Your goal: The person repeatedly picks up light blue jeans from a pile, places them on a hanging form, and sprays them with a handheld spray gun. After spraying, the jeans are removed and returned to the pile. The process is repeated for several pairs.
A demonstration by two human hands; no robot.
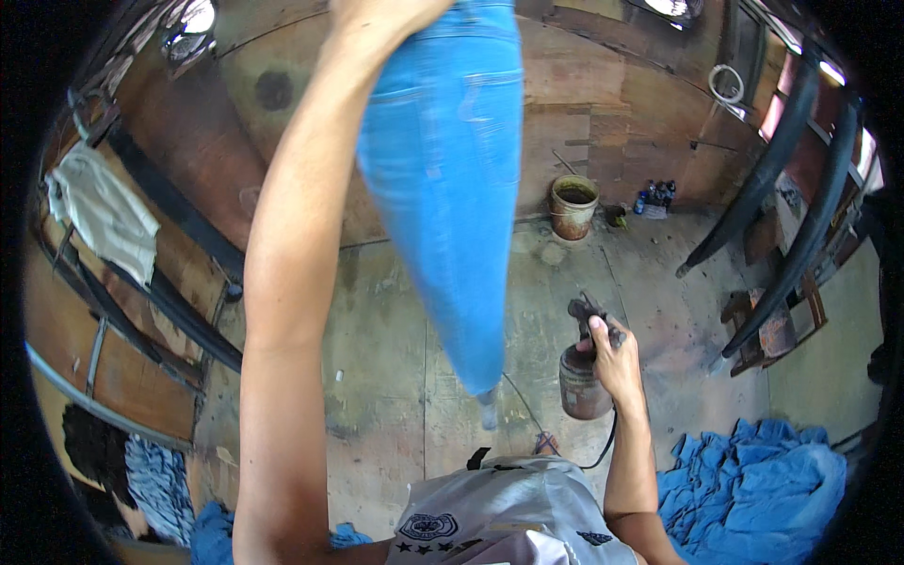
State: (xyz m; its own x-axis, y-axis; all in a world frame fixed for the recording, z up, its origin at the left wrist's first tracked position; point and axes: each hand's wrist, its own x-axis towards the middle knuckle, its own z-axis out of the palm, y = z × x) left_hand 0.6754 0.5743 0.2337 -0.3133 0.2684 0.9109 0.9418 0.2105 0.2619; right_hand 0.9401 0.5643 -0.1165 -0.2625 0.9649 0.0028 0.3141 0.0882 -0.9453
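Note:
My left arm is raised, and my left hand (391, 13) is at the waist of a pair of blue jeans (461, 169), cut off by the upper edge. It appears closed on the cloth, though its fingers are mostly hidden. The jeans hang upright in front of me, back pockets showing, narrowing to a blurred lower end above the floor. Lower right, my right hand (614, 356) is closed round the handle of a spray gun (589, 309). A stained cup (584, 384) hangs below the gun. A dark hose (610, 443) runs down beside my forearm.
Piles of blue denim (753, 490) lie at lower right and lower left. A stained bucket (573, 209) and small bottles (656, 195) stand by the back wall. Black padded tubes (761, 160) slant down on both sides. A pale cloth (105, 209) hangs left; a wooden stool (774, 325) stands right.

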